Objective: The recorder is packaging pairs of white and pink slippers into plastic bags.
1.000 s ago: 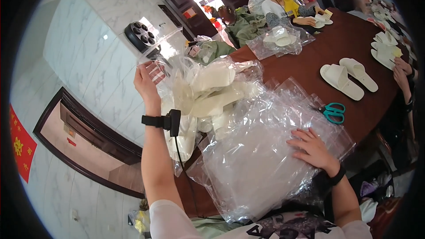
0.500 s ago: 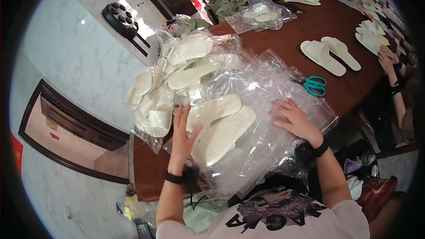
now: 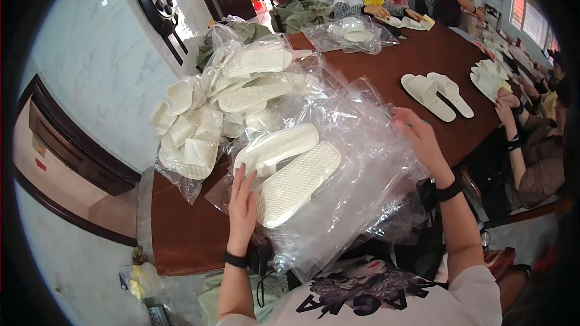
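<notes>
A pair of white slippers (image 3: 289, 172) lies sole-up in a clear plastic bag on top of a stack of empty clear bags (image 3: 362, 163). My left hand (image 3: 242, 205) rests flat against the near end of the bagged pair, fingers apart. My right hand (image 3: 420, 139) reaches across the far right side of the bag stack and touches the plastic there, fingers spread. Behind the pair, a heap of bagged white slippers (image 3: 223, 102) is piled at the left end of the brown table (image 3: 187, 229).
A loose pair of white slippers (image 3: 436, 93) lies on the table to the right. More bagged slippers (image 3: 353, 31) sit farther back. Other people sit along the far end and right side; one person's hand (image 3: 506, 111) is near the right table edge. A black rack (image 3: 158, 6) stands by the wall.
My left hand came down from the raised pile to the bagged pair in front of me. My right hand slid from the middle of the bag stack toward its far right.
</notes>
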Tool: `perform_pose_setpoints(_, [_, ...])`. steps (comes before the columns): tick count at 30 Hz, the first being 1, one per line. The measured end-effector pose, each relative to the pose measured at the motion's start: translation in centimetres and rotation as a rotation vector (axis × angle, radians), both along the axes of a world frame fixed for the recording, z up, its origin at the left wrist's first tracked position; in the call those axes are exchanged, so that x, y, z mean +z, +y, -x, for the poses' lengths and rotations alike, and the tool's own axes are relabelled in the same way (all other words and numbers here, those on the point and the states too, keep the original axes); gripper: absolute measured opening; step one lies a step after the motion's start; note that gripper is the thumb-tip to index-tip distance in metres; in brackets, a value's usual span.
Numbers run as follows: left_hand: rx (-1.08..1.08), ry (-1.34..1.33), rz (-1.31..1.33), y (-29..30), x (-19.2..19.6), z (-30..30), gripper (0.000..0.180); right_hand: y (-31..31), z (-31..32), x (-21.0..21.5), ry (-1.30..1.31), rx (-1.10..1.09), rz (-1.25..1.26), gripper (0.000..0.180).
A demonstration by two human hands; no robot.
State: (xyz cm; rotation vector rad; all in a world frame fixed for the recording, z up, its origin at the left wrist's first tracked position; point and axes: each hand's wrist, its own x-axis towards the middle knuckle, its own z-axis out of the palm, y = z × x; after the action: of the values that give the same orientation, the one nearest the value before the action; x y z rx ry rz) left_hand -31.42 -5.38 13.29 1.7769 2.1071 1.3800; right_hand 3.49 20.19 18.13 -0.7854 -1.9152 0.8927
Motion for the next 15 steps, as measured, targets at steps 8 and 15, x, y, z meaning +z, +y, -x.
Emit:
perform_pose_setpoints(8, [-0.114, 0.533, 0.400, -3.0, 2.5, -1.3, 0.084, 1.8, 2.0, 0.7, -0.144, 0.172, 0.144, 0.046])
perform_pose_setpoints(15, [-0.259, 0.674, 0.498, -3.7, 4.1, -1.8, 0.090, -4.9, -2.0, -1.6, -0.216, 0.004, -0.546, 0.053])
